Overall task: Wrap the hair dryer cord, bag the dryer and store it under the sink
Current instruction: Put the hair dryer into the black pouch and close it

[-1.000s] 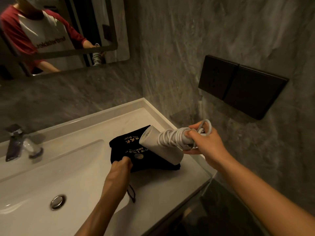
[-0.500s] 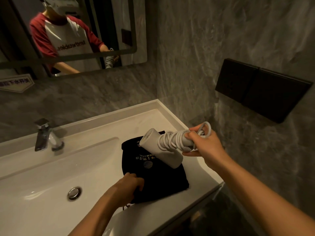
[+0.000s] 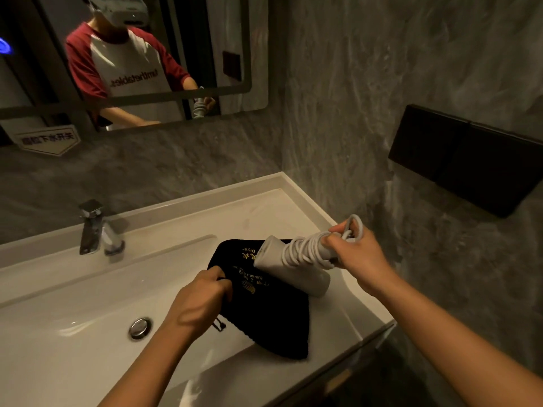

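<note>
A white hair dryer (image 3: 289, 267) hangs above the right end of the sink counter, its white cord (image 3: 305, 250) coiled around the handle. My right hand (image 3: 357, 259) is shut on that handle and pinches a loop of cord. Under the dryer lies a black drawstring bag (image 3: 273, 315) with gold lettering, flat on the white counter (image 3: 338, 315). My left hand (image 3: 202, 301) grips the bag's left edge near its opening, and a black drawstring dangles below the wrist.
A white basin with a chrome drain (image 3: 140, 328) fills the left. A chrome tap (image 3: 94, 229) stands at the back. A mirror (image 3: 132, 60) hangs above. A black panel (image 3: 467, 158) sits on the grey right wall. Dark space lies beyond the counter's front edge.
My left hand has pulled the bag's edge toward me and spread the bag flatter on the counter. The dryer in my right hand has stayed above it. My view has tilted up.
</note>
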